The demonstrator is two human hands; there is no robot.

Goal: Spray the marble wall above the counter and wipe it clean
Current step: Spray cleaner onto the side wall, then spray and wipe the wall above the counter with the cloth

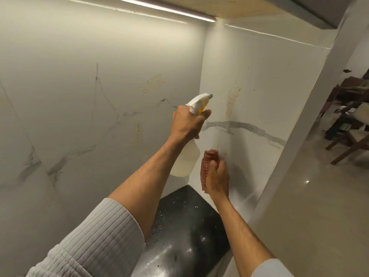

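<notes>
My left hand [187,122] grips a clear spray bottle [186,160] with a white head and yellow trigger, its nozzle aimed at the corner of the marble wall [255,84]. A finger rests on the trigger. My right hand [217,176] holds a bunched red checked cloth [208,162] close against the right wall panel, low near the counter. Brown splatter stains [232,100] mark the right panel above the cloth. More stains [153,81] and fine droplets show on the left panel.
A black speckled counter [183,226] lies below my arms. A lit strip light [159,7] runs under the cabinet overhead. To the right, past the wall's end, wooden chairs [347,140] stand on a glossy floor.
</notes>
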